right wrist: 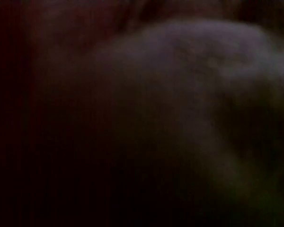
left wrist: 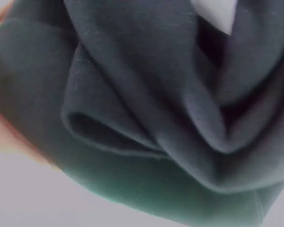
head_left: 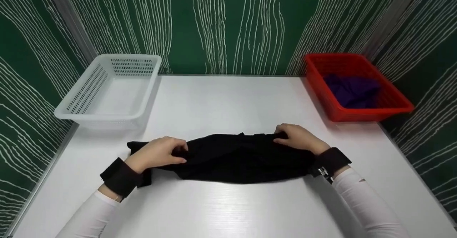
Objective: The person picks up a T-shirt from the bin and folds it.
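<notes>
The black cloth (head_left: 242,161) is laid out nearer the person than the red basket (head_left: 360,115) and to its left. It is pinched by the right hand (head_left: 299,137), closer to the basket, and by the left hand (head_left: 157,153), farther from it.

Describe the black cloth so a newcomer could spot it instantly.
On the white table, look nearer than the white basket and the red basket. Spanning left hand to right hand is a wide, rumpled black cloth. Unlike the purple cloth in the red basket, it is outside both baskets.
</notes>
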`<state>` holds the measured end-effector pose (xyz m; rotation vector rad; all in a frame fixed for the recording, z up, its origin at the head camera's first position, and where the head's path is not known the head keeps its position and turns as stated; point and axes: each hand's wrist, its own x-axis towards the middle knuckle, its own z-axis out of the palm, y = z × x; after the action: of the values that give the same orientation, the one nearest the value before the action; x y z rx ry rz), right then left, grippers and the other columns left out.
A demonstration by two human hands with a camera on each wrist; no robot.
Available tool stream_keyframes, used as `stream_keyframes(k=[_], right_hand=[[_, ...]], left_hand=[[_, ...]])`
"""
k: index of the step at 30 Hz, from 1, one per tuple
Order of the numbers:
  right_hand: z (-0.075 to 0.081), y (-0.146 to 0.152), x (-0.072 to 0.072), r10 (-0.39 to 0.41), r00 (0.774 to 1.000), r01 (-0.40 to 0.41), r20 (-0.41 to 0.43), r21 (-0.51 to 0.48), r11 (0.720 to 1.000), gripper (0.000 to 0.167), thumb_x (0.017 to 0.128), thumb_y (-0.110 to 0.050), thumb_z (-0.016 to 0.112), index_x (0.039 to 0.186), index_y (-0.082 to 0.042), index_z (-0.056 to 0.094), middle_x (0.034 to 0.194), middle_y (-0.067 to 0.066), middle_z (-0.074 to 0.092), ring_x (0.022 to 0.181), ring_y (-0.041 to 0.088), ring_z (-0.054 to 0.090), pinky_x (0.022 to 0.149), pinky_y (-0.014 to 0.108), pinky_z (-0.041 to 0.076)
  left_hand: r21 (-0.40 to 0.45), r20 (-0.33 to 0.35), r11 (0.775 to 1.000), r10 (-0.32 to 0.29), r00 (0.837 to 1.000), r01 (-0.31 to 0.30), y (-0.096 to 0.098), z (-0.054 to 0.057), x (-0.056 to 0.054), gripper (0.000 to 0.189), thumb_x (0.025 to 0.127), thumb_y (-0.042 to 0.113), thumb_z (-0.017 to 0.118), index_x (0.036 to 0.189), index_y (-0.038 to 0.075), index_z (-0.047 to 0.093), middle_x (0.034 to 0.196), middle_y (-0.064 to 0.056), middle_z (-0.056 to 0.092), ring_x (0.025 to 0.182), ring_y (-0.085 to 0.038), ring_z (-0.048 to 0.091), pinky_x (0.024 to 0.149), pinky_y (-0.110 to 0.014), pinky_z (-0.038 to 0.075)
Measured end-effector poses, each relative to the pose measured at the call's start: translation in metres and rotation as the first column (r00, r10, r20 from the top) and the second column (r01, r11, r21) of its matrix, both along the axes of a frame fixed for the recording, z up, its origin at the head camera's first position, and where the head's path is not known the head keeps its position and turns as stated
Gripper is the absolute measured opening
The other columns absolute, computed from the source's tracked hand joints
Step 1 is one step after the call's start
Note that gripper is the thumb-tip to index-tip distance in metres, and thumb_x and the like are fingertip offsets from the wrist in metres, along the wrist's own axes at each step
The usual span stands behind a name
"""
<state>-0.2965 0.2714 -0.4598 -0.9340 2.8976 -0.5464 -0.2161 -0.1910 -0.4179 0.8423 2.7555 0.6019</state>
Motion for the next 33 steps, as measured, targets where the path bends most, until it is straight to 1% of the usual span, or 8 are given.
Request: stream_keyframes(k=[7, 11, 14, 16, 20, 28, 31, 33], right_hand=[[0.008, 0.006, 0.006, 0.1, 0.994, -0.106, -0.045, -0.173, 0.979, 0.031, 0.088, 0.005, 0.064, 0.077, -0.008, 0.039, 0.07, -0.01, 0.031, 0.067, 0.005, 0.038, 0.066, 0.022, 0.032], [0.012, 0.006, 0.013, 0.105, 0.993, -0.113, -0.046, -0.256, 0.96, 0.032, 0.08, 0.011, 0.065, 0.073, -0.008, 0.04, 0.069, -0.01, 0.033, 0.067, 0.003, 0.04, 0.067, 0.02, 0.033], [0.014, 0.004, 0.02, 0.097, 0.979, -0.144, -0.182, -0.262, 0.954, 0.033, 0.072, 0.015, 0.07, 0.073, -0.01, 0.048, 0.07, -0.008, 0.051, 0.071, 0.005, 0.049, 0.07, 0.022, 0.041], [0.014, 0.002, 0.025, 0.097, 0.939, -0.175, -0.33, -0.216, 0.96, 0.035, 0.068, 0.015, 0.075, 0.075, -0.013, 0.055, 0.076, -0.006, 0.061, 0.075, 0.007, 0.056, 0.075, 0.026, 0.047], [0.01, 0.001, 0.036, 0.145, 0.801, -0.23, -0.58, -0.076, 0.97, 0.035, 0.065, 0.013, 0.081, 0.078, -0.015, 0.063, 0.084, -0.003, 0.066, 0.079, 0.014, 0.061, 0.078, 0.032, 0.05], [-0.001, -0.008, 0.061, 0.329, 0.613, -0.243, -0.718, 0.225, 0.944, 0.015, 0.086, 0.002, 0.063, 0.079, -0.011, 0.062, 0.084, 0.0, 0.06, 0.076, 0.019, 0.055, 0.068, 0.031, 0.048], [-0.009, -0.013, 0.068, 0.366, 0.635, -0.255, -0.681, 0.262, 0.931, 0.013, 0.083, 0.0, 0.068, 0.083, -0.013, 0.063, 0.081, -0.001, 0.059, 0.073, 0.018, 0.056, 0.064, 0.03, 0.048], [-0.013, -0.016, 0.072, 0.342, 0.713, -0.25, -0.613, 0.233, 0.94, 0.02, 0.08, -0.003, 0.075, 0.093, -0.013, 0.063, 0.08, -0.003, 0.062, 0.071, 0.015, 0.058, 0.062, 0.028, 0.049]], left_hand=[[-0.028, -0.033, 0.998, 0.06, 0.998, -0.061, -0.012, -0.002, -0.001, 0.023, 0.087, 0.018, 0.077, 0.108, 0.01, 0.072, 0.098, -0.004, 0.074, 0.089, -0.019, 0.065, 0.081, -0.044, 0.055], [-0.051, -0.041, 0.996, 0.069, 0.997, -0.071, -0.011, -0.003, -0.003, 0.014, 0.09, 0.019, 0.074, 0.102, 0.013, 0.071, 0.096, -0.002, 0.073, 0.084, -0.017, 0.063, 0.076, -0.042, 0.054], [-0.067, -0.04, 0.996, 0.063, 0.997, -0.065, -0.008, -0.005, -0.003, 0.012, 0.091, 0.018, 0.072, 0.102, 0.013, 0.071, 0.098, -0.003, 0.074, 0.084, -0.017, 0.064, 0.077, -0.043, 0.055], [-0.079, -0.037, 0.995, 0.062, 0.997, -0.065, -0.006, -0.005, -0.003, 0.014, 0.092, 0.019, 0.072, 0.105, 0.013, 0.072, 0.101, -0.005, 0.075, 0.087, -0.019, 0.066, 0.08, -0.045, 0.056], [-0.092, -0.027, 0.993, 0.064, 0.998, -0.067, -0.006, -0.006, -0.001, 0.02, 0.093, 0.019, 0.072, 0.111, 0.011, 0.073, 0.108, -0.007, 0.077, 0.093, -0.022, 0.07, 0.084, -0.048, 0.057], [-0.08, -0.03, 0.995, 0.061, 0.998, -0.063, -0.006, -0.007, 0.0, 0.017, 0.092, 0.018, 0.072, 0.107, 0.011, 0.073, 0.104, -0.006, 0.077, 0.089, -0.02, 0.068, 0.08, -0.046, 0.057], [-0.079, -0.028, 0.995, 0.063, 0.998, -0.065, -0.006, -0.008, 0.001, 0.019, 0.092, 0.018, 0.072, 0.11, 0.01, 0.073, 0.107, -0.007, 0.077, 0.093, -0.023, 0.071, 0.083, -0.048, 0.058], [-0.08, -0.028, 0.995, 0.063, 0.998, -0.065, -0.006, -0.008, 0.001, 0.022, 0.092, 0.018, 0.072, 0.112, 0.009, 0.073, 0.11, -0.008, 0.077, 0.097, -0.025, 0.072, 0.085, -0.049, 0.058]])
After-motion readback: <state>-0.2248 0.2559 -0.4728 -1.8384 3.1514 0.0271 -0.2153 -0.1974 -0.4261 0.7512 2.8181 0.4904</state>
